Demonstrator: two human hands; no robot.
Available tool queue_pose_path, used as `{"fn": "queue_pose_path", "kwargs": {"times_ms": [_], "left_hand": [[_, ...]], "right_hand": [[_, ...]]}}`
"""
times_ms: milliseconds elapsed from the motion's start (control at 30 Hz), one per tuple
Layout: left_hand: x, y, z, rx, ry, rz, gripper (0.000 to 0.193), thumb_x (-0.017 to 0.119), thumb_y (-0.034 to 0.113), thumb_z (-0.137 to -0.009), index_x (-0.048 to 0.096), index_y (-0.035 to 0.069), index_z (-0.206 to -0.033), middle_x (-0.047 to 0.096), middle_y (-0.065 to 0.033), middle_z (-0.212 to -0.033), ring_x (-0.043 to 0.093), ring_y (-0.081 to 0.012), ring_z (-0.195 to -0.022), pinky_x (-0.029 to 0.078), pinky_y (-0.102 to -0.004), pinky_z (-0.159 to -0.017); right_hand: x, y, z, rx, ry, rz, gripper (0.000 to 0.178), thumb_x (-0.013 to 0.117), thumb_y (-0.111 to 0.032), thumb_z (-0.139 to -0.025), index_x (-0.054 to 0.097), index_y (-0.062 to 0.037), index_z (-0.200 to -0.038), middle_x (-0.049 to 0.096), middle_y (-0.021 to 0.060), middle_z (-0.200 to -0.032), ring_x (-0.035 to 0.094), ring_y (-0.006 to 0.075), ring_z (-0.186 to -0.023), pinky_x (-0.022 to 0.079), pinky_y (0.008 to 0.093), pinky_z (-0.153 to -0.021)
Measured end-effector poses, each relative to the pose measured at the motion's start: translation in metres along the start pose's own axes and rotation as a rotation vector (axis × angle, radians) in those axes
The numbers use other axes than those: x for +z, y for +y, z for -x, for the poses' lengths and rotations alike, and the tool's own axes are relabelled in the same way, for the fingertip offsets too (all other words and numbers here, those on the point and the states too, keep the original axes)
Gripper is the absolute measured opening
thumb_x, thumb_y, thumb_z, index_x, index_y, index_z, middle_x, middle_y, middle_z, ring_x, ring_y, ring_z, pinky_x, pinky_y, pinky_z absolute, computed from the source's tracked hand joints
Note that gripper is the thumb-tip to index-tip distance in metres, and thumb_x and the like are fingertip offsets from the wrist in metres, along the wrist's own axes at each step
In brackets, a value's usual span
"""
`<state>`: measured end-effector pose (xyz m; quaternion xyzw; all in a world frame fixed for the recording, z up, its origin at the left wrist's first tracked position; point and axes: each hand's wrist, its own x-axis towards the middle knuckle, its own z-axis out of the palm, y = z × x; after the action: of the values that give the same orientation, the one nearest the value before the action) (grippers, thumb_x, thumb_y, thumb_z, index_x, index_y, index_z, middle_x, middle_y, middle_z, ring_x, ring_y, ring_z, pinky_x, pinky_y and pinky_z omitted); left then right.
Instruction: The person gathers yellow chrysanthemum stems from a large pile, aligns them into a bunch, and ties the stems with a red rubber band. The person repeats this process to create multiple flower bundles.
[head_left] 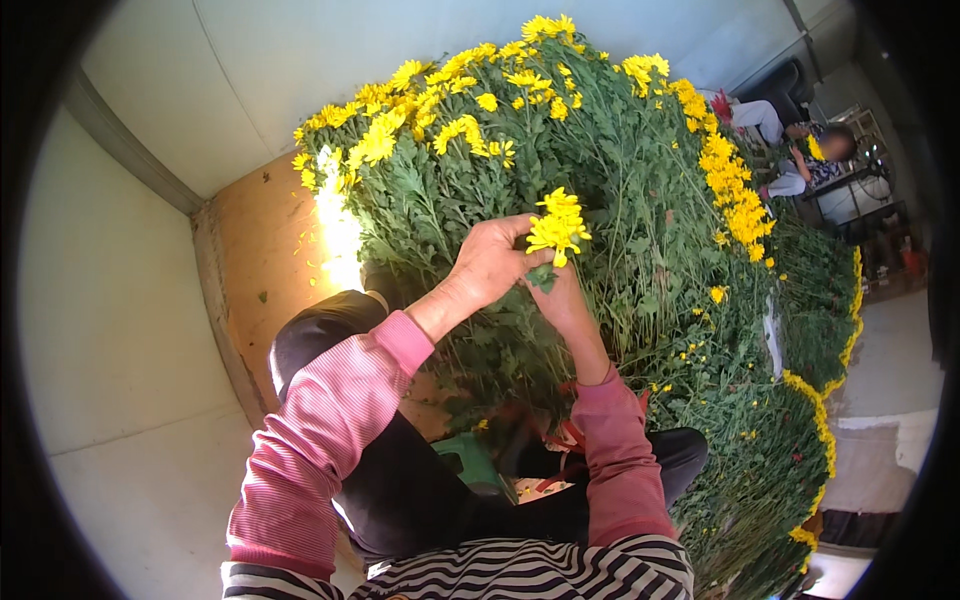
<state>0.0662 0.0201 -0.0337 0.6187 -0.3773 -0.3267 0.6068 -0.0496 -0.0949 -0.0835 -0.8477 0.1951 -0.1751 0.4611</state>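
Observation:
A small bunch of yellow chrysanthemums (560, 228) is held up in front of me, its heads close together and a green leaf below them. My left hand (488, 262) is closed around it just under the blooms, at their left side. Close against it, my right hand (558, 290) comes up from below; its fingers are mostly hidden behind the flowers, the leaf and the left hand. Beyond both hands lies a big pile of cut chrysanthemums (450, 190), leafy stems toward me and yellow heads along the far edge.
More chrysanthemum stems (740, 470) are heaped to the right. A green plastic stool or crate (470, 462) and red straps (570, 440) sit between my legs. Pale wall panels (120, 320) stand at the left, beside a brown board (255, 235). Another person (815, 165) sits far right, holding a yellow flower.

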Motion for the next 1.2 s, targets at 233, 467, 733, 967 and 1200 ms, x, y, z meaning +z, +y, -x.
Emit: {"fn": "queue_pose_path", "kwargs": {"times_ms": [233, 467, 733, 967, 1200], "left_hand": [[0.009, 0.005, -0.003, -0.057, -0.126, 0.432, 0.030, 0.065, 0.003, -0.087, 0.059, 0.000, -0.116, 0.065, -0.0034, -0.101, 0.063, -0.0108, -0.084, 0.054, -0.0266, -0.071], [0.025, 0.024, 0.000, -0.121, -0.203, 0.573, 0.037, 0.066, 0.008, -0.087, 0.052, 0.003, -0.121, 0.064, -0.0042, -0.105, 0.062, -0.0128, -0.091, 0.056, -0.0297, -0.069], [0.046, 0.023, -0.007, 0.121, 0.011, 0.498, 0.027, 0.059, 0.001, -0.090, 0.050, 0.005, -0.115, 0.062, -0.0028, -0.099, 0.061, -0.0121, -0.081, 0.049, -0.0244, -0.061], [0.049, 0.041, -0.017, 0.117, 0.025, 0.582, 0.009, 0.056, 0.008, -0.093, 0.056, 0.005, -0.101, 0.064, -0.0068, -0.089, 0.062, -0.0158, -0.078, 0.049, -0.0279, -0.061], [0.043, 0.038, -0.019, 0.118, -0.096, 0.546, 0.017, 0.056, 0.008, -0.093, 0.057, 0.003, -0.108, 0.065, -0.0077, -0.093, 0.064, -0.0180, -0.082, 0.051, -0.0291, -0.067]], "right_hand": [[-0.022, -0.024, 0.015, -0.219, 0.320, -0.185, 0.035, 0.078, -0.006, -0.073, 0.060, -0.0020, -0.103, 0.054, -0.0006, -0.095, 0.053, 0.0085, -0.081, 0.045, 0.0236, -0.069], [-0.033, -0.037, 0.037, -0.105, 0.408, -0.734, 0.021, 0.067, 0.002, -0.084, 0.061, -0.0037, -0.103, 0.057, -0.0034, -0.095, 0.053, 0.0040, -0.083, 0.044, 0.0195, -0.070], [-0.026, -0.041, 0.056, -0.107, 0.492, -0.828, 0.011, 0.059, -0.005, -0.091, 0.060, -0.0016, -0.101, 0.058, 0.0052, -0.103, 0.060, 0.0109, -0.077, 0.051, 0.0242, -0.064], [0.010, 0.017, 0.124, -0.023, 0.048, -0.018, 0.008, 0.062, -0.005, -0.082, 0.066, 0.0001, -0.086, 0.064, 0.0116, -0.094, 0.063, 0.0242, -0.077, 0.050, 0.0338, -0.068], [-0.032, -0.047, 0.138, 0.119, 0.110, -0.175, 0.015, 0.066, -0.006, -0.081, 0.066, -0.0022, -0.096, 0.066, 0.0064, -0.082, 0.060, 0.0166, -0.074, 0.047, 0.0293, -0.065]]}}
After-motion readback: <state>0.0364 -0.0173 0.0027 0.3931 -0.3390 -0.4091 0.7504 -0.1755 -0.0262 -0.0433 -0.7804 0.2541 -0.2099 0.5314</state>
